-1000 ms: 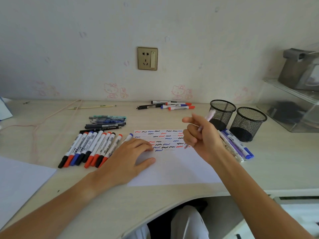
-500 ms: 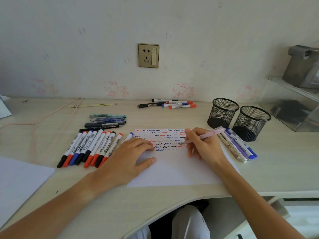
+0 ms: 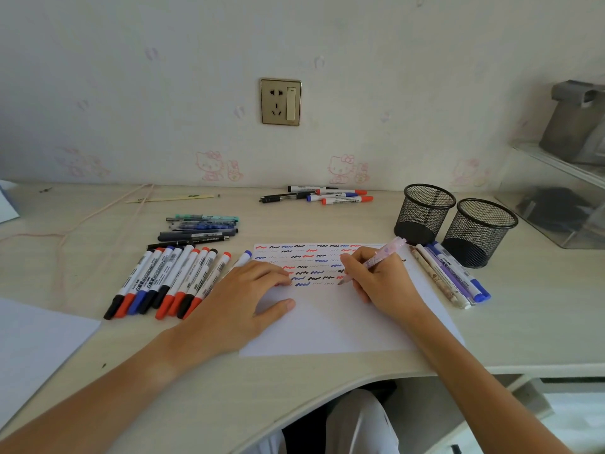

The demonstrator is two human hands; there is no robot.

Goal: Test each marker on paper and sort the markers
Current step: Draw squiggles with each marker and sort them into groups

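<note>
Head cam: right hand [image 3: 379,283] fingers [image 3: 352,257] curl round a pink pen [image 3: 381,258], tip down on the paper [image 3: 327,322], at the end of the lowest squiggle row. 1 s ago that hand was up in the air w/ the pen off the sheet; half a sec ago it was down near the rows, barrel lying flatter. Now barrel is steeper, tip touching or just abt touching, can't tell if ink is coming out. So test stroke for this pen is starting, imo.

Left hand [image 3: 242,299] flat, fingers straight and spread, pressing the paper's left edge, thumb out on the blank lower part. Hasn't moved across the three frames, pinning the sheet.

Paper sits near the tabletop's front edge, centre-right. Top part full of red/blue/black squiggles, bottom part blank, so room left.

Outward: row of red/blue/black-capped markers [image 3: 167,280] just beside the paper's left edge, a blue-capped one partly under the left hand. Dark pens [image 3: 199,229] behind them. Small marker group [image 3: 327,195] at the back edge by the wall. Purple/blue pens [image 3: 451,273] just beside the paper's right edge, in front of two mesh cups [image 3: 425,208], both look empty.

Judgement: lots tested going by the marks, nothing in the cups yet; sorting looks to be by piles on the tabletop so far. Next call: check the stroke, then put the pink pen in a pile.
</note>
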